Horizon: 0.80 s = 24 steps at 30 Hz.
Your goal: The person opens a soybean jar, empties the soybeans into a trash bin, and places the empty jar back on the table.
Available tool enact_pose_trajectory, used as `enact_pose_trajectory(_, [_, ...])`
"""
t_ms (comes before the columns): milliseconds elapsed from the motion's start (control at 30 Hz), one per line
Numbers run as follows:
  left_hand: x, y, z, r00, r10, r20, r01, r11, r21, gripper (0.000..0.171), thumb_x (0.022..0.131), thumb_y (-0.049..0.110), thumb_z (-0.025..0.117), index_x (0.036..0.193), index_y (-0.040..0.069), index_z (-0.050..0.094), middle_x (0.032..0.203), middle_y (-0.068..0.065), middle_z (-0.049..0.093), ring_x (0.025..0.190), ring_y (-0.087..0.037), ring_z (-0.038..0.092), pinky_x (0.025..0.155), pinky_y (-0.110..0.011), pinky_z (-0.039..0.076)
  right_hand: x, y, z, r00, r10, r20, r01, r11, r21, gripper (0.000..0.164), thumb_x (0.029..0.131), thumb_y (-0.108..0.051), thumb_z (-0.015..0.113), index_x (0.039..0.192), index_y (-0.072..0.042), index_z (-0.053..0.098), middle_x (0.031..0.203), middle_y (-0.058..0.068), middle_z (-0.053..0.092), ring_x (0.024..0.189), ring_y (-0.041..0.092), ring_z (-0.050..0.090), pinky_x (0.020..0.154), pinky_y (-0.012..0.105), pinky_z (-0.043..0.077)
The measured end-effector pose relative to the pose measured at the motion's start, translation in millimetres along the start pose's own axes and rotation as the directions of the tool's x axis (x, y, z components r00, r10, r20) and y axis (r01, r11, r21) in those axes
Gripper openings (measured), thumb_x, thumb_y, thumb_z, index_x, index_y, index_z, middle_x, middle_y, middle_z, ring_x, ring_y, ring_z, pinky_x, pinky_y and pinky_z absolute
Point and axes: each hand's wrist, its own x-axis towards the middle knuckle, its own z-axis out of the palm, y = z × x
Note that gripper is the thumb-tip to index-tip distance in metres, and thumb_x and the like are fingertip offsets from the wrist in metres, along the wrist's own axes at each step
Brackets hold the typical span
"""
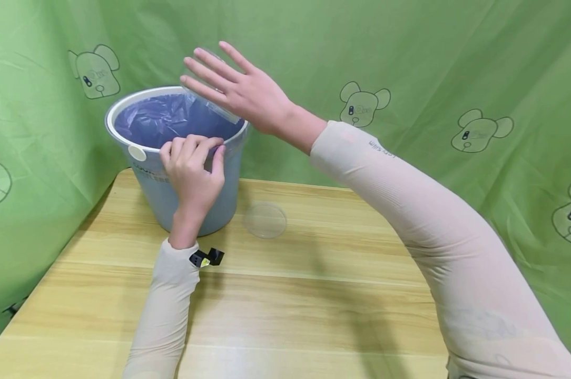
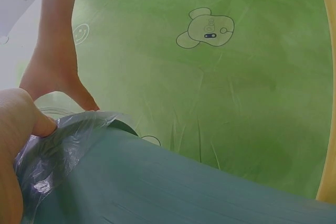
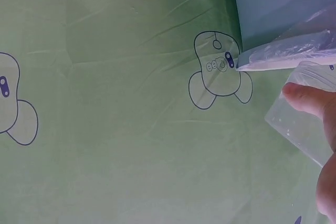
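A light-blue bin (image 1: 150, 192) with a white rim stands at the back left of the table, lined with a translucent plastic bag (image 1: 155, 118). My left hand (image 1: 190, 171) grips the bin's near rim and the bag folded over it, thumb outside. Above the far right of the opening, my right hand (image 1: 249, 92) holds a clear plastic container (image 3: 296, 121) tilted, its fingers spread along one side and the thumb pressed on another. In the head view that hand mostly hides the container. A round clear lid (image 1: 265, 220) lies flat on the table right of the bin.
The wood-grain table (image 1: 290, 305) extends towards me. A green curtain (image 1: 314, 52) printed with cartoon heads hangs behind and at the sides, near the bin. A small black device (image 1: 207, 258) is fixed at my left cuff.
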Motion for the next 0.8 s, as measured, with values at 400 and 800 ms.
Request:
enact_pose_trajectory(400, [-0.1,0.6,1.2,1.0,-0.007,-0.001,0.007,1.0,-0.01,0.018,0.095,0.022,0.067,0.096,0.008,0.08,0.091,-0.011,0.071,0.09,-0.034,0.056,0.101,-0.052,0.032,0.1,6.1,-3.6,0.993,0.116,0.021,-0.118,0.989,0.091,0.099,0.081,0.018,0.047,0.165,-0.017,0.008,0.173,0.009,0.009,0.161,0.028,0.009,0.13,0.047,0.003])
enact_pose_trajectory(800, [-0.7,0.9,1.7,1.0,-0.013,0.002,0.013,1.0,-0.012,0.018,0.095,0.021,0.067,0.096,0.008,0.08,0.092,-0.011,0.071,0.09,-0.035,0.056,0.101,-0.052,0.032,-5.3,7.6,-2.9,0.997,0.08,0.013,-0.081,0.994,0.077,0.097,0.082,0.018,0.045,0.165,-0.017,0.009,0.173,0.009,0.011,0.16,0.027,0.011,0.13,0.047,0.007])
